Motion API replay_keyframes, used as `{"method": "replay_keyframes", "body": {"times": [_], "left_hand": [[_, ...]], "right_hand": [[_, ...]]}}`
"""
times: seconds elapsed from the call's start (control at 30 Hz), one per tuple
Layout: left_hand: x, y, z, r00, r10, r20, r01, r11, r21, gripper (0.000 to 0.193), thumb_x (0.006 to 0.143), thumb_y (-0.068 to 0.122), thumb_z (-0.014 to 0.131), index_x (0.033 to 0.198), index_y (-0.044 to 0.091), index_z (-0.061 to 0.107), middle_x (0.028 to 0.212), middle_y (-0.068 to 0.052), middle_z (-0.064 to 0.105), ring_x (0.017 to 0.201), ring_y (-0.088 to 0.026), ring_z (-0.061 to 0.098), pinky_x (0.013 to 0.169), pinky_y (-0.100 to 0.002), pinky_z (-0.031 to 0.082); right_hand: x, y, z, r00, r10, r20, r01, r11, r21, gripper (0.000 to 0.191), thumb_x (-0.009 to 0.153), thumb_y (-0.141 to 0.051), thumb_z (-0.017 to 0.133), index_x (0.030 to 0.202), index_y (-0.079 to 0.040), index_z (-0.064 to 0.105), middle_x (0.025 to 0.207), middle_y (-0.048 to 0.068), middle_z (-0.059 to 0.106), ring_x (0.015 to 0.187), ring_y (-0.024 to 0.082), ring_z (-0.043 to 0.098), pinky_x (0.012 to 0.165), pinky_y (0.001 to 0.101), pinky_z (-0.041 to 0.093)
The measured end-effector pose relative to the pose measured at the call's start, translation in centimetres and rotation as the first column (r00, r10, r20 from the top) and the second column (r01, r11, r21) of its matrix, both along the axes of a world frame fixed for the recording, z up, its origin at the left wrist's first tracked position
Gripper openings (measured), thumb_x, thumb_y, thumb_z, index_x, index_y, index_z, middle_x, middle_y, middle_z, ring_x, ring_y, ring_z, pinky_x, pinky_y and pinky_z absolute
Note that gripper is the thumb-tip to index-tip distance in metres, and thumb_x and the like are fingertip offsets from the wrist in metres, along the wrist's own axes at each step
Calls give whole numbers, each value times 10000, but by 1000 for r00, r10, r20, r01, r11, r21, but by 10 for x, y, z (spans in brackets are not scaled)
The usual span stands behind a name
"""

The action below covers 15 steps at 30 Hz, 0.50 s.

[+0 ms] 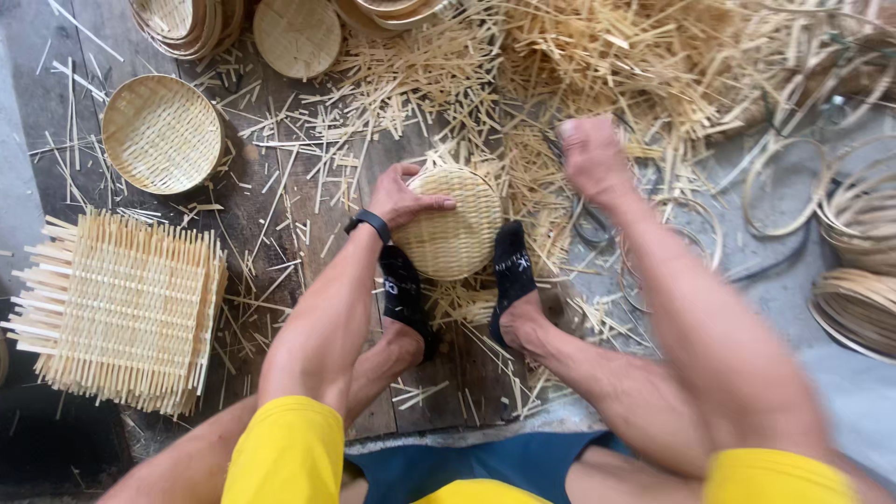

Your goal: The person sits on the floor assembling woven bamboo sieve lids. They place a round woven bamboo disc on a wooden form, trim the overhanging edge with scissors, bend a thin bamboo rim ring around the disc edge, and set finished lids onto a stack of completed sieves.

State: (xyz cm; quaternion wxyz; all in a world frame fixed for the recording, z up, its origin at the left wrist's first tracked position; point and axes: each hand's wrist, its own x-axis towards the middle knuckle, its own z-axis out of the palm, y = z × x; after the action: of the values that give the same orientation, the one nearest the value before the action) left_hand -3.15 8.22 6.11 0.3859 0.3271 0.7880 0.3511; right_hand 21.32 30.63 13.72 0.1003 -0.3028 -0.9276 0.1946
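Bracing the round woven bamboo basket (455, 224) between both socked feet (511, 271) on the plank floor (280, 215), you keep it from sliding while your hands work above it. Your left hand (403, 198) lies spread on the basket's upper left edge, fingers flat over the weave and thumb at the rim, pressing down rather than closing around anything. Your right hand (590, 154) is lifted clear to the right of the basket, blurred; you seem to have it curled, but whether it holds anything cannot be told. Offcut bamboo slivers (411, 84) lie thick just behind the basket. A stack of square woven mats (121, 308) sits within left-arm reach, a finished basket (161, 133) beyond it, and bamboo hoops (784, 187) lie to your right.
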Motion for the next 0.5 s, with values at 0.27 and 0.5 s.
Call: {"method": "replay_keyframes", "body": {"times": [0.27, 0.5], "left_hand": [[60, -31, 68, 827, -24, -561, 280, 884, 375, 466, 813, 232, 870, 1155, 55, 609, 994, -131, 681, 864, -257, 665, 720, -379, 586], [90, -100, 21, 480, -581, -658, 615, 757, -220, 442, 850, 175, 719, 1256, 141, 549, 1117, -57, 656, 1107, -250, 615, 972, -427, 461]], "right_hand": [[134, 33, 123, 747, -178, 641, 279, 958, -59, 437, 1093, -406, 483, 1042, -45, 723, 998, 171, 699, 931, 297, 694, 885, 497, 555], [131, -23, -50, 891, -214, 400, 320, 922, -219, 405, 863, -300, 746, 1160, -31, 684, 1124, 182, 690, 1050, 332, 676, 967, 451, 531]]}}
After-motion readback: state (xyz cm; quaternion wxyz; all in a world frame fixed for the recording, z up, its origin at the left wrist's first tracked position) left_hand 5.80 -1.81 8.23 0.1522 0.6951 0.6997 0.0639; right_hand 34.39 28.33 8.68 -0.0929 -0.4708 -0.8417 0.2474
